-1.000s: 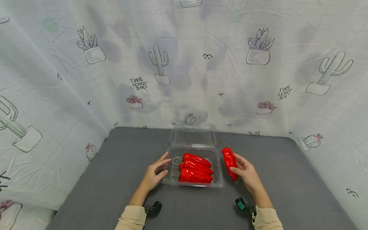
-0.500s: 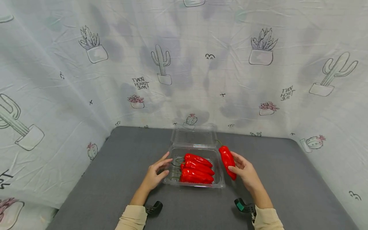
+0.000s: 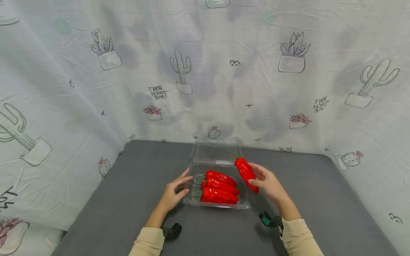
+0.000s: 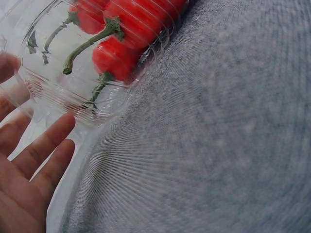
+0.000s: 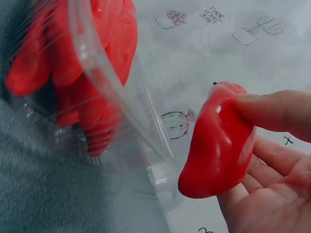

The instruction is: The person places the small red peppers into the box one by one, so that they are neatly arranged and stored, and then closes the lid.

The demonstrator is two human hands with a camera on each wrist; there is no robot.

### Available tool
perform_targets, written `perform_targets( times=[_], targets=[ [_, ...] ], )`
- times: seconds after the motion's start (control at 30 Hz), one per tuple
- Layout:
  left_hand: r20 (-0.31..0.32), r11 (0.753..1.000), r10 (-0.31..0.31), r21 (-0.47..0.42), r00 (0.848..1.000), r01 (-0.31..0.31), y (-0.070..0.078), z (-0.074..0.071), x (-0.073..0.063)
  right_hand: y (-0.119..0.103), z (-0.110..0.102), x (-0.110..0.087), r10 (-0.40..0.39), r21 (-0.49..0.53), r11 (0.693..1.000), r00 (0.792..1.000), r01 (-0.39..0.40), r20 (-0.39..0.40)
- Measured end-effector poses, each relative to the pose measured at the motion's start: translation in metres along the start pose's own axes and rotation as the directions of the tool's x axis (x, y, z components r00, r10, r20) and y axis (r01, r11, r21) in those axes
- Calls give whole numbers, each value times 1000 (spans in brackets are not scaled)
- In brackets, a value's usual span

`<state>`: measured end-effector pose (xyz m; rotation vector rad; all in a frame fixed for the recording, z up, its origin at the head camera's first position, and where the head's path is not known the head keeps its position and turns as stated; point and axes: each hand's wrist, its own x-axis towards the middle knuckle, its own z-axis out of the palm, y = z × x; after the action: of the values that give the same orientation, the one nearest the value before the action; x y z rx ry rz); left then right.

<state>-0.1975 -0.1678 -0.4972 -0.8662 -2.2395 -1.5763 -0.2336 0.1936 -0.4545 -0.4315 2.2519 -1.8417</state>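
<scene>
A clear plastic clamshell box (image 3: 245,204) sits on the table with its lid (image 3: 216,151) tilted up behind it. Inside lie several red peppers (image 3: 219,195), green stems pointing left. My right hand (image 3: 269,183) pinches another long red pepper (image 3: 246,172) between thumb and fingers, held over the box's right edge. In the right wrist view that pepper (image 5: 216,145) is apart from those in the box. My left hand (image 3: 173,195) is at the box's left wall with its fingers (image 4: 46,143) fairly straight, some against the plastic.
The grey cloth-covered table (image 3: 134,177) extends on both sides of the box. Behind it hangs a pale curtain (image 3: 217,89) printed with cacti. A dark band with a camera (image 3: 173,231) is on the left wrist, another (image 3: 269,219) on the right.
My right hand has carried its pepper leftward and slightly farther back, from beside the box to over its right edge. The left hand has kept its place at the left wall.
</scene>
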Motion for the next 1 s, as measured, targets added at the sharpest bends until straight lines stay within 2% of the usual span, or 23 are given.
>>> perform_targets(
  times=[0.23,0.5,0.77,1.0],
  targets=[
    [-1,1000,-10,-1,1000,10,1,0,1,-12,4,14,20,1,1000,994,-20,106],
    [-8,999,-33,16,999,34,0,-1,-1,-30,7,40,81,-127,990,974,-55,213],
    [-4,1000,-21,2,1000,21,2,0,0,-37,13,62,146,-194,977,933,-84,329],
    [2,1000,-18,7,1000,18,2,1,-1,-34,20,79,196,-241,965,902,-108,384]
  ],
)
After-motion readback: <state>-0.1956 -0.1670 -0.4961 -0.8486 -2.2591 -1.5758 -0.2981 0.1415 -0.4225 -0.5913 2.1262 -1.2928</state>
